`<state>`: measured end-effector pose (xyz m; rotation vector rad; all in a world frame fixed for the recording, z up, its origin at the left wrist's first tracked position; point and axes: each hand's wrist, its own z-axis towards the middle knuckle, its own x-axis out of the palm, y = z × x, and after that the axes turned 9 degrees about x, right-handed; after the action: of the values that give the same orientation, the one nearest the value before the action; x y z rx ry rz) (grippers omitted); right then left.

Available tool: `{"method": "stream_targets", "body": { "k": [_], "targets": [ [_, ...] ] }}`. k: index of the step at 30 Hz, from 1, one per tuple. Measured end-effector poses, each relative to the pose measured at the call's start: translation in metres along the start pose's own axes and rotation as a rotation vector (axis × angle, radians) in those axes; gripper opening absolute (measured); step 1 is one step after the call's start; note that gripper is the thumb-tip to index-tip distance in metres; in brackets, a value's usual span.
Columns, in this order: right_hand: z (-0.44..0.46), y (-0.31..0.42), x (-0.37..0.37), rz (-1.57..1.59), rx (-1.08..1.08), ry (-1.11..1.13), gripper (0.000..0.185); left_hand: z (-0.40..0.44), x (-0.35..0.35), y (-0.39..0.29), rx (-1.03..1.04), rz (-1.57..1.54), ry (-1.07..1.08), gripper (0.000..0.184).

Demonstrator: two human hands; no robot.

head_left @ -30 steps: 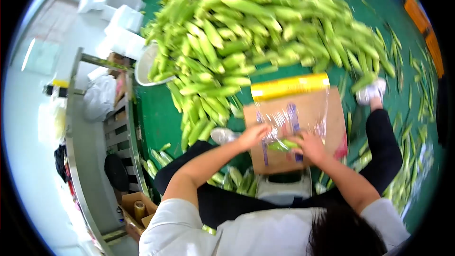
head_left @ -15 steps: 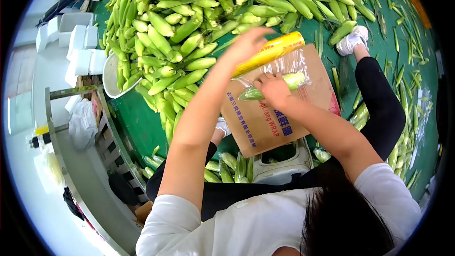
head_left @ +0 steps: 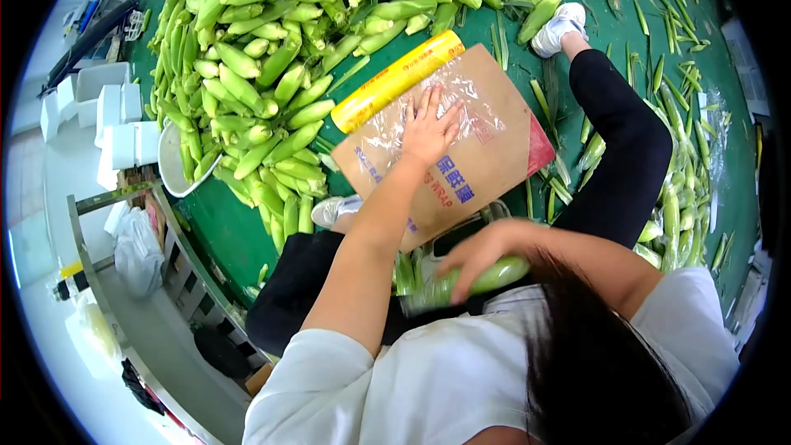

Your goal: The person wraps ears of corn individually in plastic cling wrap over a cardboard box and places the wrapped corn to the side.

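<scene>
My left hand [head_left: 430, 128] lies with fingers spread on clear film [head_left: 474, 107] over a flat cardboard box [head_left: 461, 169]. Along the box's far edge rests a yellow roll of wrap [head_left: 399, 81]. Close to my body, my right hand [head_left: 482, 254] is wrapped round a green corn cob [head_left: 501, 274]; motion blurs the fingers and the cob's left end. Below the box, part of a stool [head_left: 470, 227] shows between my legs, partly hidden by my right hand.
A large heap of unwrapped corn [head_left: 280, 74] lies beyond the box. Wrapped cobs [head_left: 671, 214] and loose husks are on the floor at the right. A white basin [head_left: 177, 166], foam boxes [head_left: 124, 103] and a metal rack [head_left: 177, 239] stand at the left.
My right hand has brought the cob from the box back towards my body. My left hand has come down from the roll and now lies flat on the film.
</scene>
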<state>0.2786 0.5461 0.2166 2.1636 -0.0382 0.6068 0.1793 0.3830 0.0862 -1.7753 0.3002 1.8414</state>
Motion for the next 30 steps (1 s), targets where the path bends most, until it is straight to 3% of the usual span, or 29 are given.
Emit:
{"method": "stream_targets", "body": {
  "k": [1,2,3,4,5,6,8,10,11,12,13,14,15,16,17,18,20,21,22,23,24,25,27,28,29,30],
  "targets": [
    [-0.034,0.011,0.002,0.046,-0.028,-0.148,0.082,-0.011,0.007,-0.017,-0.069,-0.003,-0.038,0.057],
    [-0.07,0.022,0.007,0.583,-0.068,-0.121,0.073,-0.017,0.009,-0.033,-0.129,-0.004,-0.083,0.06],
    [-0.085,0.0,0.005,0.761,-0.369,-0.198,0.065,-0.031,0.006,-0.055,-0.106,-0.107,-0.059,0.067],
    [-0.1,-0.007,0.01,0.98,-0.556,-0.229,0.065,-0.05,0.01,-0.078,-0.097,-0.406,-0.204,0.069],
    [-0.111,-0.006,0.016,1.018,-0.624,-0.485,0.067,-0.069,0.015,-0.101,-0.06,-0.702,-0.348,0.072],
    [-0.121,-0.004,0.021,1.037,-0.692,-0.746,0.07,-0.082,-0.01,-0.127,-0.321,-0.88,-0.29,0.066],
    [-0.124,-0.022,0.016,0.968,-0.641,-0.979,0.068,-0.097,-0.063,-0.166,-0.703,-1.807,-0.422,0.063],
    [-0.1,-0.015,0.019,1.019,-0.7,-1.293,0.063,-0.098,-0.094,-0.213,-0.505,-1.97,-0.404,0.074],
    [-0.092,-0.001,0.02,1.003,-0.723,-1.331,0.061,-0.087,-0.127,-0.227,-0.495,-1.6,-0.315,0.078],
    [-0.085,0.016,0.021,0.987,-0.747,-1.348,0.06,-0.083,-0.132,-0.232,-0.593,-1.491,-0.323,0.075],
    [-0.094,0.011,0.016,0.937,-0.731,-1.213,0.055,-0.082,-0.126,-0.235,-0.621,-1.505,-0.304,0.067],
    [-0.114,-0.003,0.005,0.891,-0.721,-1.084,0.054,-0.083,-0.115,-0.232,-0.472,-1.453,-0.21,0.065],
    [-0.134,0.004,0.002,1.203,-0.783,-0.946,0.062,-0.082,-0.131,-0.235,-0.409,-1.996,-0.021,0.055],
    [-0.153,0.002,-0.014,1.058,-1.009,-0.86,0.067,-0.08,-0.146,-0.237,-0.471,-2.444,0.276,0.046],
    [-0.159,0.007,-0.01,1.052,-1.241,-0.679,0.067,-0.072,-0.145,-0.24,-0.29,-2.649,0.436,0.043],
    [-0.177,-0.006,-0.013,0.997,-1.239,-0.631,0.054,-0.065,-0.133,-0.237,-0.17,-2.661,0.607,0.044],
    [-0.237,-0.031,0.018,1.09,-1.143,-0.959,0.029,-0.053,-0.144,-0.199,-0.108,-2.458,0.894,0.048],
    [-0.271,-0.046,0.037,1.135,-1.058,-1.179,0.025,-0.048,-0.152,-0.163,-0.052,-2.192,0.973,0.055],
    [-0.299,-0.061,0.058,1.164,-0.962,-1.388,0.031,-0.046,-0.14,-0.12,-0.01,-1.973,0.736,0.043],
    [-0.319,-0.084,0.087,1.176,-0.84,-1.607,0.042,-0.059,-0.09,-0.046,-0.189,-1.873,0.328,0.035],
    [-0.335,-0.11,0.118,1.161,-0.689,-1.789,0.04,-0.073,-0.041,0.027,-0.399,-1.593,-0.108,0.029],
    [-0.339,-0.135,0.146,1.115,-0.516,-1.943,0.037,-0.083,-0.022,0.092,-0.601,-1.278,-0.391,0.027],
    [-0.326,-0.191,0.212,1.0,-0.035,-2.205,0.034,-0.146,-0.018,0.211,-1.17,-0.411,-0.762,0.022],
    [-0.315,-0.22,0.247,0.934,0.233,-2.258,0.032,-0.188,-0.009,0.252,-1.071,-0.198,-0.705,0.029],
    [-0.301,-0.246,0.282,0.868,0.493,-2.274,0.031,-0.214,0.006,0.286,-1.102,0.147,-0.462,0.036],
    [-0.284,-0.264,0.308,0.804,0.677,-2.269,0.031,-0.232,0.002,0.31,-1.168,0.132,-0.045,0.048]
  ]
}}
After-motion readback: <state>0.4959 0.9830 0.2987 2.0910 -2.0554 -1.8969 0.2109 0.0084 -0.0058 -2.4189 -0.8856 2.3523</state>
